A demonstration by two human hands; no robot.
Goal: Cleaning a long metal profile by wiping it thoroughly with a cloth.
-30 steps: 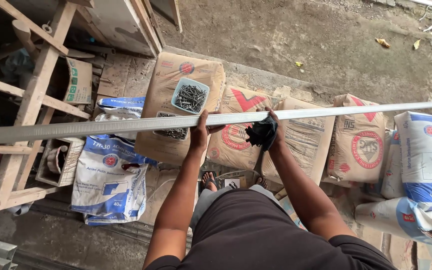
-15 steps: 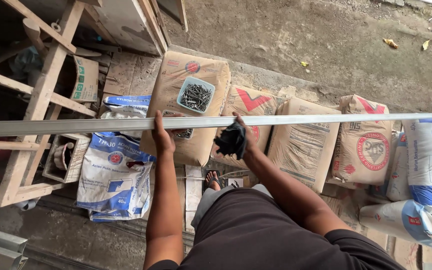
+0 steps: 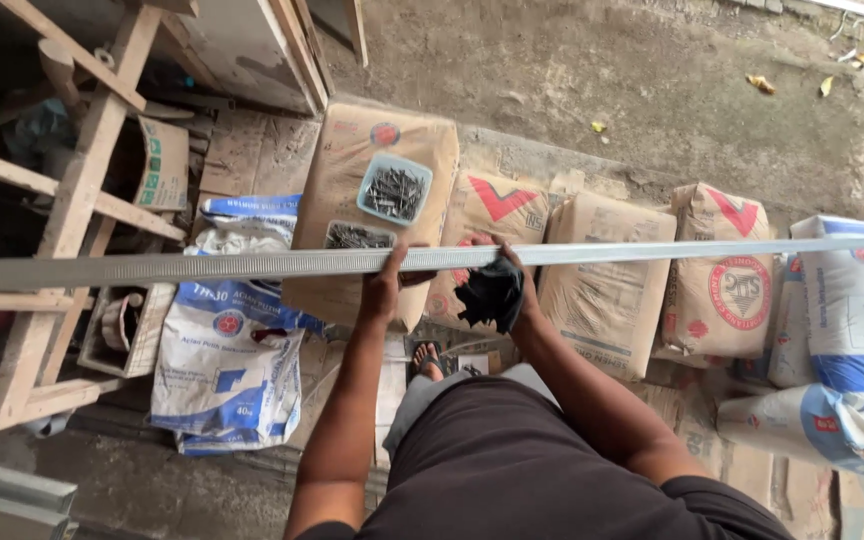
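I hold a long grey metal channel (image 3: 202, 266) level in front of me; it spans the whole view from left to right. My left hand (image 3: 384, 285) grips its lower edge near the middle. My right hand (image 3: 512, 285) grips it just to the right and also clutches a dark cloth (image 3: 490, 293) that hangs below the channel. Beneath the hands lies a brown paper sack (image 3: 372, 190) with a light blue tray of nails (image 3: 394, 190) and a second small box of nails (image 3: 357, 236) on top.
Several brown and white-blue sacks (image 3: 722, 280) lie in a row on the concrete floor. A blue-white sack (image 3: 227, 350) slumps at the left. A wooden frame (image 3: 67, 200) stands at the far left with a small crate (image 3: 122, 330) at its foot. My sandalled foot (image 3: 429, 360) shows below.
The view has shifted, so the sacks sit further right. Both hands have slid along the channel and stay closed on it; the dark cloth remains in my right hand.
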